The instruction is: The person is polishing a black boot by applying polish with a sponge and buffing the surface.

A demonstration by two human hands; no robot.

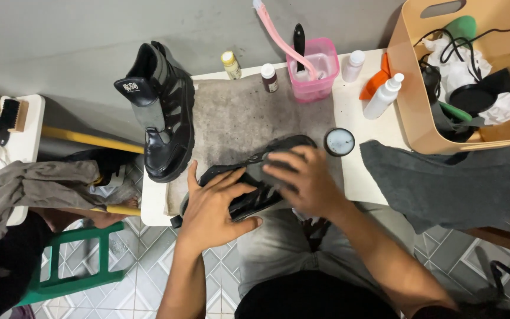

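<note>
A black glossy boot [265, 171] lies on its side on a grey mat [237, 115] at the near edge of a white table [352, 168]. My left hand [211, 207] clamps its near end, thumb under the edge. My right hand [302, 177] lies flat on top of the boot, fingers spread toward the left; whether a cloth is under it I cannot tell. The matching black boot [163, 112] stands upright at the table's left side.
An open round polish tin [339, 142] sits just right of the boot. Behind are small bottles [269, 77], a pink tub [319, 66] with brushes, a white spray bottle [383, 96], a tan bin [411, 100] of cables, and a grey cloth [444, 183].
</note>
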